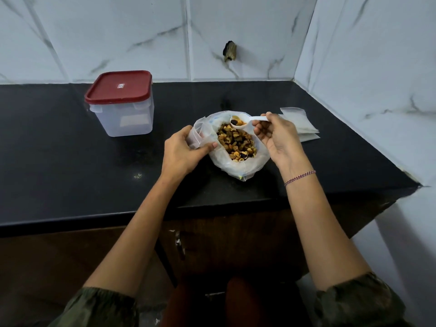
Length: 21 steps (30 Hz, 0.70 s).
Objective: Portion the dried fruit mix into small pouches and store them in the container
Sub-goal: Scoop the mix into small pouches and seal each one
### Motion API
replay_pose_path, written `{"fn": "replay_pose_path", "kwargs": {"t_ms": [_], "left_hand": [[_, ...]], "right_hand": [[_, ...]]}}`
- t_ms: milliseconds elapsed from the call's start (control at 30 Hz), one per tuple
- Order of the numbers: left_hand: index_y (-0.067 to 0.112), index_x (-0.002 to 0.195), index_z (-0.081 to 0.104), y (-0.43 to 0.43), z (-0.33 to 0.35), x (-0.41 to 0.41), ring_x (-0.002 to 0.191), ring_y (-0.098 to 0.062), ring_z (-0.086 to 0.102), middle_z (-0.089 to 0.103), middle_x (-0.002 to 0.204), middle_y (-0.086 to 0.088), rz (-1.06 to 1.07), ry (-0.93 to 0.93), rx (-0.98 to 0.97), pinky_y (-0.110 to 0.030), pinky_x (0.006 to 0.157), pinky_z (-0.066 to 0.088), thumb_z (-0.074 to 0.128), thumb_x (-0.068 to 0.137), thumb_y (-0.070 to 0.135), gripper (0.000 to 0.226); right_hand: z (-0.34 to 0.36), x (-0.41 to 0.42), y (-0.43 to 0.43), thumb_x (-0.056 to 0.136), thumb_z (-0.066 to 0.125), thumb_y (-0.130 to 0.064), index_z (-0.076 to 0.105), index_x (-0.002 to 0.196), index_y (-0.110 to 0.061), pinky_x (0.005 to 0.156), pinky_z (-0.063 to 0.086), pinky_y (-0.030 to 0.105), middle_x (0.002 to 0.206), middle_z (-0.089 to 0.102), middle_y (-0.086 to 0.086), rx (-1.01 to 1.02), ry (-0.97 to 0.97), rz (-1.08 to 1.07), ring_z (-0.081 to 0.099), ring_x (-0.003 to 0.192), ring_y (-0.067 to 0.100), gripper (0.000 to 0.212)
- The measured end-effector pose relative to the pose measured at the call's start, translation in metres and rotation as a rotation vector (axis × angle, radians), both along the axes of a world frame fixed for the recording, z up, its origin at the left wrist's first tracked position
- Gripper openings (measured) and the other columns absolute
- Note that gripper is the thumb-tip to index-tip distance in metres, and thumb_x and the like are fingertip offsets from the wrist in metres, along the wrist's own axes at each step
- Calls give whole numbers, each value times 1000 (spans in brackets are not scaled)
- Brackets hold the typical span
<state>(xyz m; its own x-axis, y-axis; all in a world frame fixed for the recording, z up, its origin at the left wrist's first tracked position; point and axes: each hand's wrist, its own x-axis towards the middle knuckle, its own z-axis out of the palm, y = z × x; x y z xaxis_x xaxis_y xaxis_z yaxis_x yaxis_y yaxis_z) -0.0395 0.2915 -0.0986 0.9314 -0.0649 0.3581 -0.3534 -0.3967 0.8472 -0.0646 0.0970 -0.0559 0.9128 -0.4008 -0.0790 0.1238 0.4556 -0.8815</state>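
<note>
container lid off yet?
No, the red lid sits flat on top of the clear container at the left of the counter.

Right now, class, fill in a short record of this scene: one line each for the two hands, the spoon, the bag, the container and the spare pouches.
left hand: grips clear plastic at the left edge of the bag, probably a small pouch
right hand: pinches the handle of the white spoon
white spoon: loaded, above the bag's far rim
bag: open on the black counter, holds dried fruit mix
container: far left, red lid on
spare pouches: flat stack right of the bag
</note>
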Motion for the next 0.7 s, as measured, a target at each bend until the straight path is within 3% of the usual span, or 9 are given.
{"fn": "replay_pose_path", "kwargs": {"t_ms": [167, 300, 400, 500, 600, 700], "left_hand": [[12, 94, 65, 1, 1, -1, 84, -16, 67, 70, 88, 1, 12, 23, -53, -30, 74, 57, 82, 71, 35, 36], [22, 93, 63, 1, 4, -4, 77, 0, 63, 66, 82, 12, 34, 28, -73, -13, 66, 50, 81, 73, 32, 28], [25, 92, 61, 2, 5, -6, 76, 4, 61, 64, 80, 16, 37, 23, -73, -6, 63, 47, 81, 74, 31, 27], [25, 90, 60, 2, 5, -5, 76, 0, 61, 63, 81, 14, 52, 13, -44, -8, 63, 48, 80, 75, 32, 26], [24, 79, 57, 2, 3, -3, 66, -4, 55, 59, 73, 9, 85, 6, -8, -7, 55, 44, 79, 76, 33, 25], [15, 84, 62, 2, 2, -1, 65, -5, 54, 61, 73, 6, 90, -6, -10, -6, 54, 42, 78, 77, 32, 25]], "right_hand": [[16, -9, 20, 97, 48, -10, 58, 84, -3, 53, 50, 18, 65, 64, 11, 60, -72, 61, 59, 57, 11, 19], [23, -11, 43, 98, 46, -11, 58, 82, -5, 56, 51, 19, 62, 65, 9, -30, -132, 89, 60, 56, 10, 20], [21, -11, 59, 99, 45, -14, 58, 87, -5, 62, 52, 22, 64, 66, 7, -178, -139, 76, 61, 58, 10, 20], [18, -10, 70, 99, 45, -17, 57, 91, -4, 64, 53, 24, 70, 67, 10, -348, -135, 5, 62, 59, 11, 19], [16, -11, 76, 99, 47, -18, 56, 88, -5, 62, 54, 21, 74, 69, 13, -594, -191, -112, 63, 59, 9, 19], [13, -12, 80, 98, 48, -21, 57, 93, -2, 63, 54, 22, 72, 69, 7, -840, -276, -180, 64, 60, 5, 21]]}}
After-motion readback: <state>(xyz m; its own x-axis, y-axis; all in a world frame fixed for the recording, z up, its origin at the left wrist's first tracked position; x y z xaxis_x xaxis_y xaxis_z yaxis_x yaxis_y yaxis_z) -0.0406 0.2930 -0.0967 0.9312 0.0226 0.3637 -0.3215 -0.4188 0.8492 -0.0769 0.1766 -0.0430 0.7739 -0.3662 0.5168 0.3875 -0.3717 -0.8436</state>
